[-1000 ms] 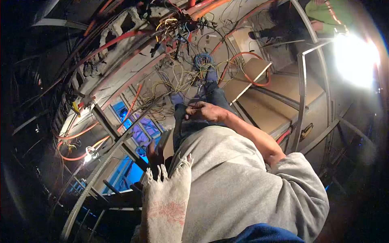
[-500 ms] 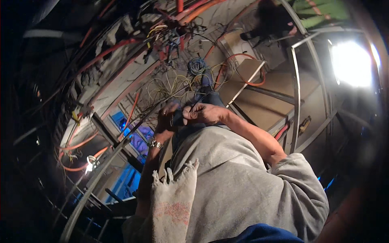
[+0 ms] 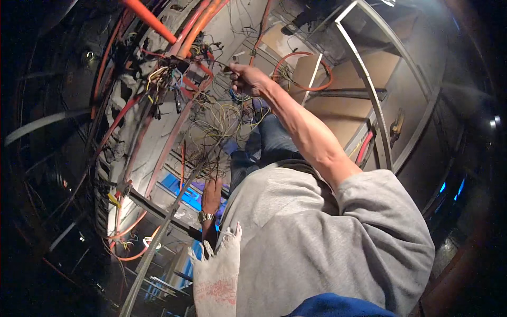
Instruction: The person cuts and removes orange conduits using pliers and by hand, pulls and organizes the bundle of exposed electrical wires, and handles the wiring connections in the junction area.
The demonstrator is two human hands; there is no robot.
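My right hand (image 3: pixel 249 80) is raised at the far end of my stretched-out arm, its fingers closed in a pinch. A thin dark wire (image 3: pixel 221 64) runs from the fingertips toward a bunch of stripped cable ends (image 3: pixel 177 79). Low beside my left thigh is my left hand (image 3: pixel 212 194), with a metal-band watch (image 3: pixel 206 216) on its wrist. Its fingertips reach into dark, thin wires (image 3: pixel 210 165), and their grip is hidden there. Loose yellow wires (image 3: pixel 222 117) lie tangled between the two hands.
Thick orange cables (image 3: pixel 150 20) come down from the upper left. An orange hose loop (image 3: pixel 330 79) rests by brown boards (image 3: pixel 348 113) on the right. A pale metal frame (image 3: pixel 364 74) rises there, near a yellow-handled tool (image 3: pixel 396 127). A long grey bar (image 3: pixel 153 248) slants at lower left.
My hands have parted from in front of my lap. The right has gone up and forward toward the cable bunch; the left has dropped lower by my thigh. The view has shifted.
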